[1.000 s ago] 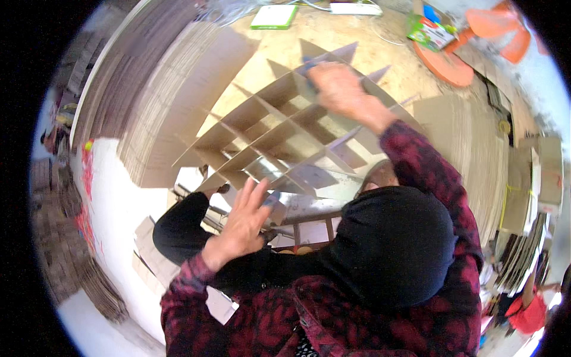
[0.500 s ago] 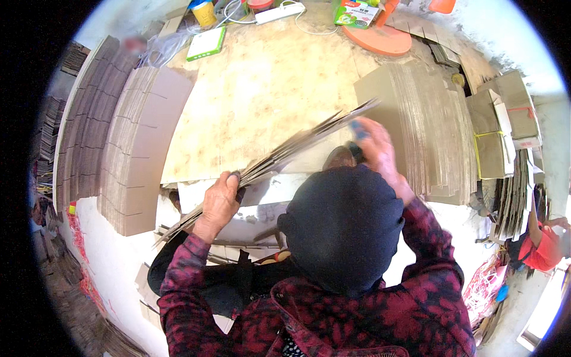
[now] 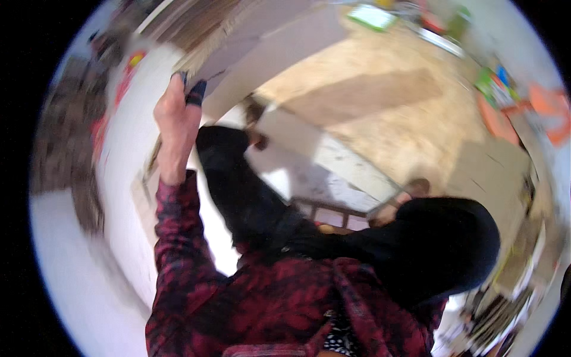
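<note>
My left hand [image 3: 177, 113] is raised at the upper left, with dark coverings on the thumb and a finger. Its thumb and finger close around the near edge of slit brown cardboard sheets [image 3: 279, 56], which stand on edge in a stack. Motion blur hides how many sheets are in the grip. My right hand does not show; my black-clad knee [image 3: 452, 250] fills the lower right, where that arm would come in.
A pale wooden board [image 3: 380, 101] lies ahead, with a shadow across it. More stacked cardboard [image 3: 488, 178] stands at the right. Beyond are a green-and-white box [image 3: 372, 18], a white power strip [image 3: 441, 43] and an orange round stool top [image 3: 498, 122]. A shoe [image 3: 418, 187] shows near my knee.
The view has swung left. My left hand moved from holding a sheaf of cardboard over my lap to the left stack. My right hand, which was beside the sheaf's far end, has left view.
</note>
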A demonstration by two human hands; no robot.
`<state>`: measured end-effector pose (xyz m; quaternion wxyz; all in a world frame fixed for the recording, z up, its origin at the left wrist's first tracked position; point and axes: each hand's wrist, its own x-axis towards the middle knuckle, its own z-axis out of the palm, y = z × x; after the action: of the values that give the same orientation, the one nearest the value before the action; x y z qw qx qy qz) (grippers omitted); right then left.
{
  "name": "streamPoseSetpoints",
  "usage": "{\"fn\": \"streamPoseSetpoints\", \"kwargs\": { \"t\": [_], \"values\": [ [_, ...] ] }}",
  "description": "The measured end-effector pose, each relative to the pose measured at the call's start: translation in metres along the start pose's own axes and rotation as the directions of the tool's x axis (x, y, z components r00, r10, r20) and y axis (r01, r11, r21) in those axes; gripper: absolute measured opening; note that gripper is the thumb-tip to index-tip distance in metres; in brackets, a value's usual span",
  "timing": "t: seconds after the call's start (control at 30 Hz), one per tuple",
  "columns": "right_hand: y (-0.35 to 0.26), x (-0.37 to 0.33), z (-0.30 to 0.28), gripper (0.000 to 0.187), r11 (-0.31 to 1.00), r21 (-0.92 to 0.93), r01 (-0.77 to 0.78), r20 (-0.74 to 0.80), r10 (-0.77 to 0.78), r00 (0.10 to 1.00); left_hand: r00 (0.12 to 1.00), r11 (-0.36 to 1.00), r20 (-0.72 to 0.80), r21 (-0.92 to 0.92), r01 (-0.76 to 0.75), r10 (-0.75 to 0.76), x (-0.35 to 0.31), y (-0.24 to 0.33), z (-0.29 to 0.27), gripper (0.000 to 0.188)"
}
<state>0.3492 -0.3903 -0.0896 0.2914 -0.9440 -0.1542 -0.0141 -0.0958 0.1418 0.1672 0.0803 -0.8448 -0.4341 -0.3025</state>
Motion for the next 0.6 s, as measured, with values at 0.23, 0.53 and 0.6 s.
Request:
{"fn": "streamPoseSetpoints", "kwargs": {
  "t": [0.23,0.53,0.6],
  "values": [
    [-0.034,0.0,-0.024,0.038,0.995,-0.101,-0.015,-0.116,0.004,0.993,0.813,0.837,-0.204,-0.082,0.54,-0.545,-0.155,-0.168,-0.051,0.062],
    [-0.057,0.023,-0.022,0.036,0.942,0.283,-0.179,-0.19,0.238,0.953,0.212,0.307,0.437,0.159,0.938,-0.874,-0.406,-0.319,0.002,0.053],
    [-0.074,0.034,-0.04,0.036,0.873,0.459,-0.163,-0.255,0.305,0.917,0.445,0.457,0.194,0.015,0.89,-0.874,-0.397,-0.305,0.076,0.056]
  ]
}}
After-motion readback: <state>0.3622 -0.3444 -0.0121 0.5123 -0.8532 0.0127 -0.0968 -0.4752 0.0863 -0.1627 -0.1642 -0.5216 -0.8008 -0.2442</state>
